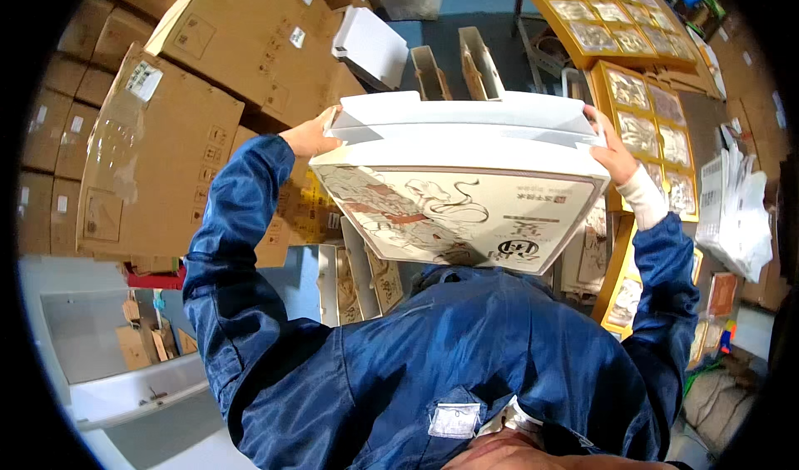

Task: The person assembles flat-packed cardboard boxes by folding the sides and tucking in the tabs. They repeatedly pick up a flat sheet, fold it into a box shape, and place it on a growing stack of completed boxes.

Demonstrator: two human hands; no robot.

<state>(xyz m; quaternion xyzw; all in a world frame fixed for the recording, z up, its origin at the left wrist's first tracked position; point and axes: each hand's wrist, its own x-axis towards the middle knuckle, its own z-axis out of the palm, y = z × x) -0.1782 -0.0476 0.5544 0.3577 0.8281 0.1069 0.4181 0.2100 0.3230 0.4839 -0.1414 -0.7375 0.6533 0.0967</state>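
Observation:
A large white cardboard gift box (466,208) with a printed line drawing is held up against my chest. Along its far edge the white lid flap (466,114) stands folded out, with a gap between flap and body. My left hand (315,134) grips the left end of that edge, its fingers partly hidden by the cardboard. At the opposite end my right hand (614,150) is closed round the right corner, thumb toward me. The inside of the box cannot be seen.
Brown cartons (158,170) are stacked high on the left. Yellow trays (645,104) with packed compartments lie at the right, beside a white plastic bag (736,212). Beyond the box stand a white box (370,47) and narrow open boxes (481,62); more open boxes (354,274) stand below left.

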